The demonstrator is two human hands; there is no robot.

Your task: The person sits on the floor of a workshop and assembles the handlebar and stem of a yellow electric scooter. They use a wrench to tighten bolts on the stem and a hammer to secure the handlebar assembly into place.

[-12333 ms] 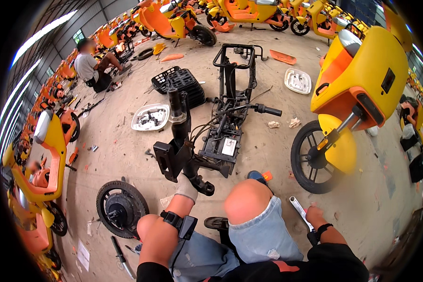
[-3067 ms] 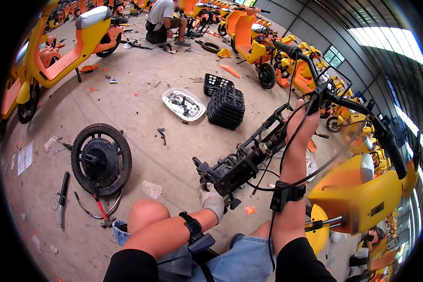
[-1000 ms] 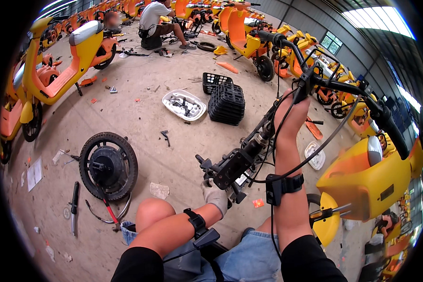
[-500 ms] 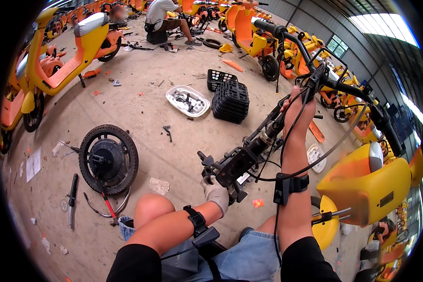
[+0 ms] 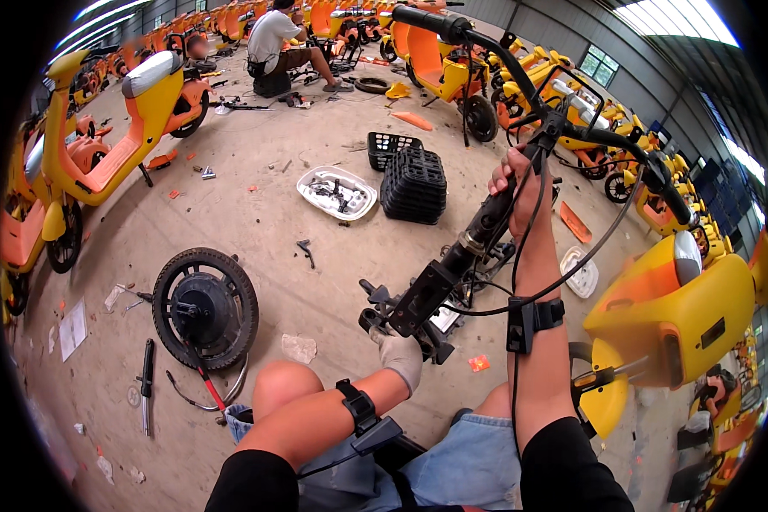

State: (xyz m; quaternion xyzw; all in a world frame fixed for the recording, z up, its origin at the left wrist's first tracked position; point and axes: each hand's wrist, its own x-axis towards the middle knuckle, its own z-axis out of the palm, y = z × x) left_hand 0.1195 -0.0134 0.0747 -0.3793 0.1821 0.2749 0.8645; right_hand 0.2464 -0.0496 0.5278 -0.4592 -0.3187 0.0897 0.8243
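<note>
1. Where the bare black scooter frame point(image 5: 452, 273) rises from the concrete floor point(image 5: 256, 213), it stands directly ahead of the seated person's knees, between the two forearms.
2. Left hand point(image 5: 398, 357), in a grey-white glove, is closed on the lower end of the frame, beside its black bracket; a black strap circles the wrist.
3. Right hand point(image 5: 515, 183), bare, is wrapped around the steering column just below the handlebar point(image 5: 555, 102); a black strap sits on this forearm too, and thin black cables trail past it.
4. Long axis of the frame runs on a slant from lower left, at the gloved hand, to upper right, at the bare hand; the upper end carries the handlebar, which spreads from upper left to right across the view.
5. Left of the frame, a detached wheel point(image 5: 205, 307) with a hub motor lies flat on the floor, well apart from both hands.
6. Beyond the frame sit a stack of black baskets point(image 5: 414, 183) and a white tray point(image 5: 337, 192) of small parts.
7. Right of the frame stands a yellow scooter point(image 5: 683, 299), near the right forearm.
</note>
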